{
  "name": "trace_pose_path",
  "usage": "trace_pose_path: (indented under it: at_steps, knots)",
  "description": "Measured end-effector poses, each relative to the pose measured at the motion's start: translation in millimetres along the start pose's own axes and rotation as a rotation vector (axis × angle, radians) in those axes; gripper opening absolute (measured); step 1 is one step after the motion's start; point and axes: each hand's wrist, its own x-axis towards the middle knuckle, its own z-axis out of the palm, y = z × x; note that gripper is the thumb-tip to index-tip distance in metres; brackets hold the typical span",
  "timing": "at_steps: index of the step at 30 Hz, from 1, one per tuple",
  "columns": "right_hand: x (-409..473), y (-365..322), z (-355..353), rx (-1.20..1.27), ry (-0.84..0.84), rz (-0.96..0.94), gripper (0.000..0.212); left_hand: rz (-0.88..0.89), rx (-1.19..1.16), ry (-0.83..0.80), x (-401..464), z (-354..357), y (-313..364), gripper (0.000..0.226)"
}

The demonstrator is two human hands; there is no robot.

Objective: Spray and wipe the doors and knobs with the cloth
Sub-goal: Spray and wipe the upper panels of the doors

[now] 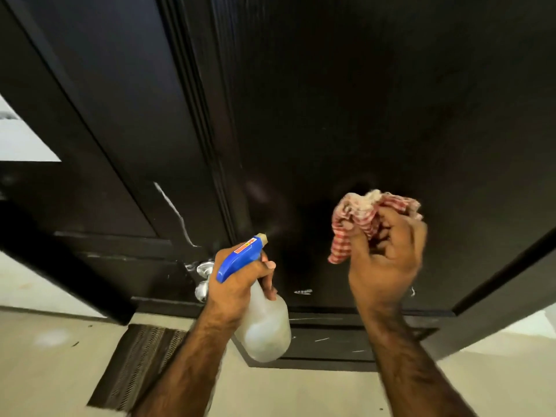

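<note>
Two hands are busy in front of the tall dark-brown wooden door (376, 115), and I read each hold as chosen for its job. My left hand (240, 278) wraps the neck of the cloudy translucent plastic spray bottle with a blue trigger head (261, 320), fingers curled round it and one finger on the trigger side, so the nozzle points straight at the door panel; a faint mist seems to hang just off the nozzle (hard to be sure against the dark wood). My right hand (388, 257) bunches the red-and-white checked cloth (361, 218), fingers and thumb pinched into its folds, with the wad lifted toward the door but, as far as I can tell, not touching it, which keeps it ready to wipe once the spray lands. Left of the door's near edge, just behind my left hand, sits the round silver metal knob (204, 276), partly hidden. I judge spraying is the step in hand, wiping next.
</note>
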Motion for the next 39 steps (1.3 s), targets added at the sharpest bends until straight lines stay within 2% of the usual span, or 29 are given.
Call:
trace_pose_path:
  at_steps: [4,7,9,11,14,16,18,20,22,24,27,29,31,34,36,39]
  knots:
    - [-22.8,8.1,30.6,-0.119,-0.213,-0.454,0.035,0.040,-0.040,0.071,-6.4,-1.6,6.8,0.012]
    - [-46.1,54.9,11.5,-0.269,-0.432,-0.632,0.046,0.060,-0.031,0.082,-12.5,-7.7,10.9,0.017]
    - [-40.4,82.9,-8.3,-0.264,-0.422,-0.551,0.033,0.074,0.001,0.112,-16.6,-10.1,14.2,0.015]
    - [-18.7,81.7,-14.7,-0.167,-0.329,-0.396,0.023,0.094,0.023,0.132,-21.2,-14.7,17.2,0.012]
    - [-2.0,32.9,-0.9,0.005,-0.145,-0.254,0.038,0.098,0.010,0.150,-27.4,-20.4,20.0,0.015]
    - [-3.8,-4.7,22.3,0.060,-0.090,-0.277,0.047,0.101,-0.020,0.168,-28.6,-20.8,22.5,0.028]
    - [-15.4,-21.0,49.5,0.031,-0.132,-0.336,0.046,0.104,-0.031,0.179,-27.6,-21.4,23.5,0.039]
    - [-35.4,-22.0,67.9,-0.074,-0.248,-0.497,0.045,0.115,-0.014,0.184,-24.2,-25.3,22.2,0.033]
    - [-53.0,-4.8,67.1,-0.184,-0.427,-0.693,0.056,0.115,-0.014,0.197,-21.0,-31.1,20.5,0.018]
    - [-59.0,26.5,49.1,-0.246,-0.510,-0.766,0.058,0.097,-0.034,0.205,-17.2,-40.3,17.9,0.013]
    - [-42.7,49.9,18.4,-0.254,-0.414,-0.581,0.045,0.083,-0.023,0.172,-9.1,-59.8,19.6,0.013]
    - [-23.0,31.1,17.4,-0.144,-0.264,-0.383,0.040,0.101,0.011,0.120,-3.0,-71.2,23.1,0.012]
    - [-14.7,-9.5,40.0,-0.032,-0.109,-0.290,0.037,0.116,0.004,0.082,4.6,-85.0,27.2,0.012]
    - [-24.5,-66.8,91.1,-0.038,-0.044,-0.328,0.046,0.131,-0.027,0.022,14.7,-101.9,35.7,0.014]
    - [-45.7,-81.8,115.9,-0.172,-0.114,-0.451,0.049,0.139,-0.035,-0.036,21.8,-115.3,41.7,0.015]
    - [-74.2,-64.7,112.1,-0.359,-0.229,-0.550,0.047,0.135,-0.057,-0.082,32.2,-135.0,46.5,0.015]
